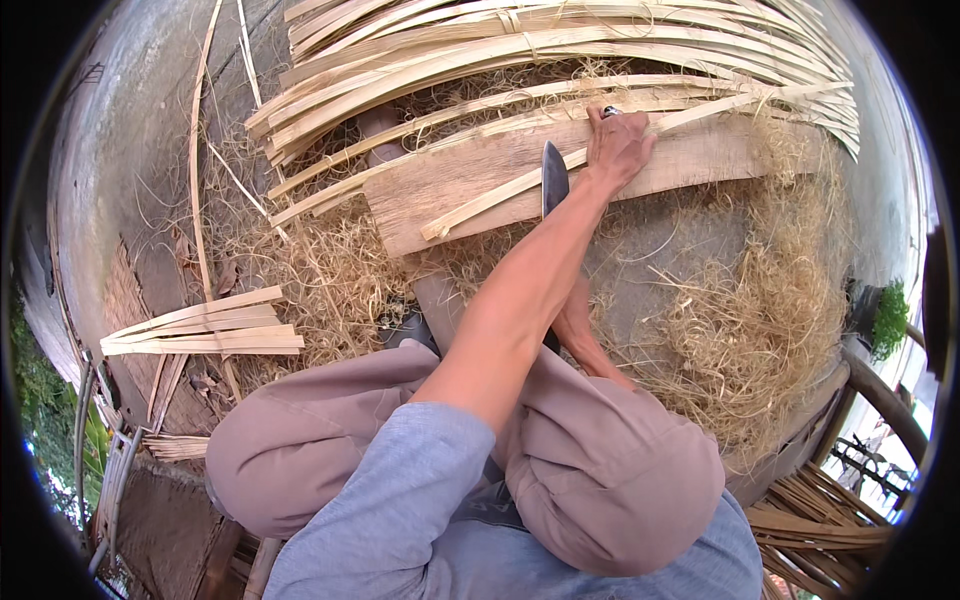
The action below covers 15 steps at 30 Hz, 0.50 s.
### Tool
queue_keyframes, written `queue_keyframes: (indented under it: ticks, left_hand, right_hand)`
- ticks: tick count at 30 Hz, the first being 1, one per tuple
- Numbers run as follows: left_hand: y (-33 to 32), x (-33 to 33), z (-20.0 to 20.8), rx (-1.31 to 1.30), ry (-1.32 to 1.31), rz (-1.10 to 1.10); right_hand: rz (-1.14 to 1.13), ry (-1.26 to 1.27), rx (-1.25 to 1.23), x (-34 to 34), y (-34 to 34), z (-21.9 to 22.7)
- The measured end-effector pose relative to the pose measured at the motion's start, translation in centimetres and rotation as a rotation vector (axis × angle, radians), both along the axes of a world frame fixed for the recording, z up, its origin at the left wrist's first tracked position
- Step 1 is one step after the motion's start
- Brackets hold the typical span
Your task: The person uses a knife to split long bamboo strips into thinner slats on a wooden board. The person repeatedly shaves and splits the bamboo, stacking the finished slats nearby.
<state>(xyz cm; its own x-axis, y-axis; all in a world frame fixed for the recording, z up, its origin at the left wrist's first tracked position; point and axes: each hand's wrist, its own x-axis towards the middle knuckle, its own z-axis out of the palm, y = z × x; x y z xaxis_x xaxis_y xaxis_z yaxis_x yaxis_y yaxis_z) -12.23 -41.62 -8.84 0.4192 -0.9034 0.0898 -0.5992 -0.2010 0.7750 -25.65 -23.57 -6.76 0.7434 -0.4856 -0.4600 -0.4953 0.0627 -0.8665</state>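
Note:
My left hand (618, 148) reaches up and across, its fingers closed around a long pale bamboo strip (478, 210). That strip slants over a flat wooden board (440, 185). A dark, pointed knife blade (554, 178) stands up beside the strip, just left of my left wrist. My right forearm (582, 335) rises from beside my right knee and passes beneath the left forearm. There it meets the lower part of the knife, which my right hand appears to grip; its fingers and the handle are hidden.
Many long bamboo strips (430, 95) lie in a broad row beyond the board. Curled shavings (740, 320) cover the ground at right and left. A small fan of short split pieces (205, 328) lies near my left knee. Stacked darker strips (810, 530) are at the lower right.

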Motion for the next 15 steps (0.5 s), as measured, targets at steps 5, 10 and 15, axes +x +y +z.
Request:
queue_keyframes:
  ticks: [5,10,15]
  left_hand:
    - [-0.1,0.1,0.9,-0.024,0.065,-0.019]
    - [-1.2,1.4,1.4,0.188,-0.010,-0.164]
    - [-1.5,1.4,1.3,0.179,0.014,-0.130]
  right_hand:
    - [-0.028,0.011,-0.064,0.4,-0.3,1.0]
    - [-0.079,0.027,-0.040,-0.1,-1.0,1.0]
    - [-0.040,0.038,-0.067,0.1,-1.1,1.5]
